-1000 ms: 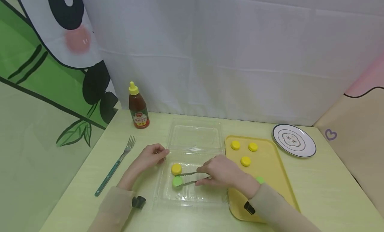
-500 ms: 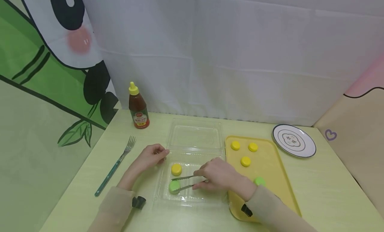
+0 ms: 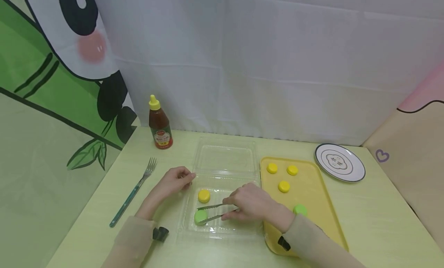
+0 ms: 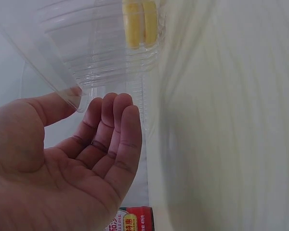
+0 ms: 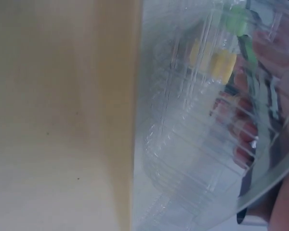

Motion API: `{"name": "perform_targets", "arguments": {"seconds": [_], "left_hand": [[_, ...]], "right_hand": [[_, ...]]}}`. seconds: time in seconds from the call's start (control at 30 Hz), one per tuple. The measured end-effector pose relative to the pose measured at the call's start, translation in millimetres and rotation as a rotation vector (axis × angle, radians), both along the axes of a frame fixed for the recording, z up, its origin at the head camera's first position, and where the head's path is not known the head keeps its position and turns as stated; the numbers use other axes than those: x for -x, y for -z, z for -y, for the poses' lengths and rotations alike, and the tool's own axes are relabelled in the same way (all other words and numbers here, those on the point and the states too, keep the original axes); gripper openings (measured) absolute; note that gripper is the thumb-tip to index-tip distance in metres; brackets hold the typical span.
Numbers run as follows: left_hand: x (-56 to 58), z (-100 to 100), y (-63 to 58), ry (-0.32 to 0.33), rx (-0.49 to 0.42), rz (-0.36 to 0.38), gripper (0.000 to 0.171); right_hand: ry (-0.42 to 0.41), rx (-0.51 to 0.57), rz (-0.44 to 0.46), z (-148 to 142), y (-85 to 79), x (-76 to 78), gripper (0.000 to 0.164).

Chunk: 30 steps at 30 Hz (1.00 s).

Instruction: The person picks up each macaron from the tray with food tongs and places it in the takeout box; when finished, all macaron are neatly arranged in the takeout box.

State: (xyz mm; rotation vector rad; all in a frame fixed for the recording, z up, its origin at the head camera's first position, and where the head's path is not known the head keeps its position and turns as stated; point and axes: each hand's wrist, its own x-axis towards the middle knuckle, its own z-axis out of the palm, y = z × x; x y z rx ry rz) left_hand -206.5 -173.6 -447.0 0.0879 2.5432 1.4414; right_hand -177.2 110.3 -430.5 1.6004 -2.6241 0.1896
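Note:
My left hand (image 3: 177, 180) holds the rim of a clear plastic clamshell container (image 3: 239, 227) at its left side, thumb on the rim and fingers bent below, as the left wrist view shows. My right hand (image 3: 250, 201) grips metal tongs (image 3: 213, 218) over the container's base. The tong tips stand on either side of a green macaron (image 3: 200, 217), overlapping its near side. Just behind it in the base sits a yellow macaron (image 3: 204, 196). In the right wrist view the tongs (image 5: 261, 139) show blurred through the plastic.
To the right, a yellow tray (image 3: 317, 229) bears several macarons, including a yellow one (image 3: 283, 186) and a green one (image 3: 300, 210). A plate (image 3: 340, 163) stands behind it. A fork (image 3: 133, 193) and a sauce bottle (image 3: 160, 125) are on the left. The container's lid (image 3: 227, 156) lies folded back.
The green macaron has shifted slightly left and toward me, away from the yellow one. My right hand and the tongs moved the same way. The left hand has stayed put.

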Motion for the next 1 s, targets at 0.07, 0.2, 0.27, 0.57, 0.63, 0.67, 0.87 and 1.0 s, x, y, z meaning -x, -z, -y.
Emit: {"name": "perform_targets", "arguments": {"seconds": [0.07,0.2,0.27,0.57,0.63,0.67,0.87,1.0], "left_hand": [[0.2,0.0,0.2,0.001,0.001,0.000,0.025],[0.2,-0.2,0.0,0.003,0.001,-0.001,0.026],[0.3,-0.2,0.0,0.006,0.001,-0.001,0.026],[2.2,0.2,3.0,0.001,0.001,0.000,0.026],[2.4,0.2,3.2,-0.001,0.001,0.000,0.026],[2.4,0.2,3.2,0.000,-0.001,-0.002,0.026],[1.2,0.2,2.9,0.013,-0.009,-0.022,0.025],[0.9,0.3,3.2,0.021,-0.014,-0.033,0.025]], "right_hand": [[0.010,-0.008,0.007,0.1,-0.1,-0.1,0.036],[0.022,-0.021,0.010,1.0,0.1,-0.2,0.037],[0.028,-0.025,0.014,1.4,0.5,0.0,0.037],[0.039,-0.026,0.014,1.9,3.5,0.4,0.041],[0.041,-0.020,0.016,2.0,3.6,0.2,0.041],[0.044,-0.019,0.019,2.1,3.6,0.0,0.042],[0.055,-0.016,0.022,2.4,3.8,-0.4,0.043],[0.052,-0.010,0.014,2.7,4.0,-0.5,0.043]]}}
